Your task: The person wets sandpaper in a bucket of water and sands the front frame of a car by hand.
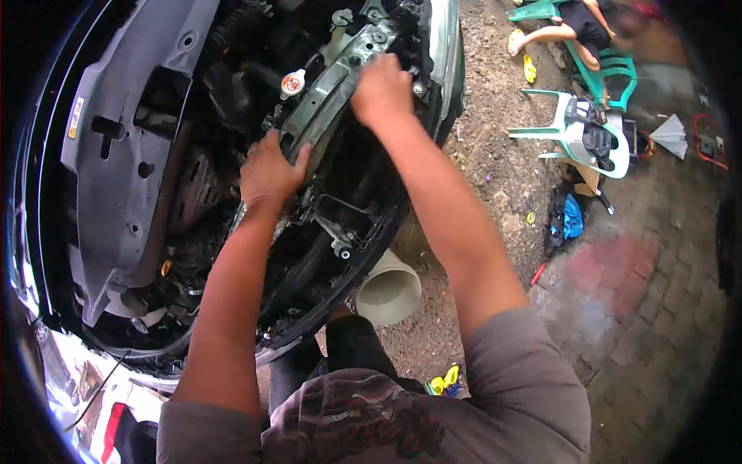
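A metal crossbar (318,94) runs diagonally across the front of an open car engine bay. My left hand (270,172) is wrapped over its lower end, the thumb on the near side and the fingers partly hidden. At the upper end my right hand (382,91) is closed in a fist against the bar; its fingertips, and whatever may be in them, are hidden. Between the hands, on the far side of the bar, sits a radiator cap (292,82) with an orange and white label. A black bracket (340,220) lies below the bar.
A grey plastic panel (108,185) lines the left of the engine bay. Beneath the bumper edge stands a whitish bucket (389,292). On the right are a pale plastic chair (545,133) holding dark items, blue cloth (572,216), and a seated person (583,27).
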### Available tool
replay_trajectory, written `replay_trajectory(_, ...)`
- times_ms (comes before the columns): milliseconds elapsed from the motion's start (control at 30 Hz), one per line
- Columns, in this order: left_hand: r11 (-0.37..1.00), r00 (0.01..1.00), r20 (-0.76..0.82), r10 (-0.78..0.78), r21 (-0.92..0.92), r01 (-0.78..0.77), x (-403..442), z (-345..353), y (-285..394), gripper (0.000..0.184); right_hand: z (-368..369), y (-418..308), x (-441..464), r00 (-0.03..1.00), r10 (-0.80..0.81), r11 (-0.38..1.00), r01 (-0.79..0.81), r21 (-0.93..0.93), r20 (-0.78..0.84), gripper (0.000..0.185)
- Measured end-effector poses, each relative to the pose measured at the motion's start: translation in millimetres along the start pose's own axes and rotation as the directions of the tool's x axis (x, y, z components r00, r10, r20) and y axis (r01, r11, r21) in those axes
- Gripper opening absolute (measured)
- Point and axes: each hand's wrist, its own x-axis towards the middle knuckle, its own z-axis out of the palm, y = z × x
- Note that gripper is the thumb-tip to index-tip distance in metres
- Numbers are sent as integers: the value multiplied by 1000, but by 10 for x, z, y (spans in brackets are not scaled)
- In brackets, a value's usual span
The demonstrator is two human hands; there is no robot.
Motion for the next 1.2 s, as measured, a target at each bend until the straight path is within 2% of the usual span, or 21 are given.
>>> replay_trajectory(67, 1000, 1000, 12, -6, 9, 5, 60, -17, 20, 67, 487, -174, -122, 979, -53, 991, 28, -127, -197, 53)
replay_trajectory(100, 1000, 1000, -5, -4, 6, 4, 59, -1, 17, 68, 477, -210, -166, 992, -35, 995, 24, -95, -117, 65)
replay_trajectory(200, 1000, 1000, -4, -4, 16, 4, -5, -5, 3, 68, 429, -130, -166, 988, -83, 988, 64, -142, -131, 59)
replay_trajectory(233, 1000, 1000, -7, -14, 12, 14, -8, -31, 44, 69, 441, -178, -190, 993, -42, 990, 26, -137, -114, 60)
replay_trajectory(267, 1000, 1000, -13, -3, 4, 3, -8, -19, 58, 69, 467, -236, -242, 992, 15, 999, -21, -42, -126, 63)
replay_trajectory(333, 1000, 1000, 24, -12, 16, 11, 25, -31, 41, 70, 492, -343, -353, 996, 66, 996, -69, -47, -62, 65)
replay_trajectory(367, 1000, 1000, 19, -16, 16, 16, 45, 3, 32, 70, 503, -312, -307, 996, 55, 996, -60, -72, -63, 67)
replay_trajectory(400, 1000, 1000, -9, 2, 14, -2, 22, -7, 31, 70, 572, -194, -194, 990, 50, 993, -64, -100, -133, 71)
replay_trajectory(467, 999, 999, -28, 18, 27, -17, -36, 2, 1, 71, 398, -40, 123, 983, 132, 989, -139, -53, -124, 73)
replay_trajectory(533, 1000, 1000, 25, -2, 23, 1, 4, -29, 31, 73, 388, -102, 88, 985, 158, 984, -163, -69, -69, 75)
replay_trajectory(600, 1000, 1000, 17, 4, 18, -4, 49, -27, 26, 74, 328, -207, -202, 998, 46, 997, -43, -70, 36, 77)
replay_trajectory(633, 1000, 1000, 30, -6, 22, 6, 25, -16, 22, 74, 308, -195, -281, 999, 31, 999, -29, -42, 32, 78)
replay_trajectory(767, 1000, 1000, 19, -3, -8, 3, -78, -22, 78, 75, 240, -175, -240, 998, 50, 998, -49, -42, 25, 81)
replay_trajectory(867, 1000, 1000, 2, -14, 4, 14, 11, -56, 34, 74, 154, -267, -392, 990, 93, 996, -93, -9, 103, 82)
replay_trajectory(933, 1000, 999, -41, 25, 11, -24, 19, 11, 20, 72, 230, -128, -207, 997, 81, 993, -79, -86, 12, 83)
replay_trajectory(967, 999, 997, -60, 44, 20, -43, -11, 48, -11, 72, 335, -18, 21, 991, 106, 989, -113, -92, -82, 85)
replay_trajectory(1000, 999, 998, -52, 43, 30, -42, -49, 63, -41, 72, 273, -50, 165, 986, 141, 985, -149, -91, -91, 87)
replay_trajectory(1100, 999, 996, -77, 41, 12, -40, 36, 3, 14, 71, 225, -174, -151, 991, 132, 990, -131, -46, 30, 88)
replay_trajectory(1167, 1000, 1000, -9, 24, -13, -24, -5, 10, -9, 78, 150, -166, -309, 993, 73, 997, -72, -22, 87, 89)
replay_trajectory(1200, 1000, 1000, 13, 24, 0, -24, -51, 10, -43, 78, 240, -86, -182, 997, 73, 995, -72, -66, 19, 87)
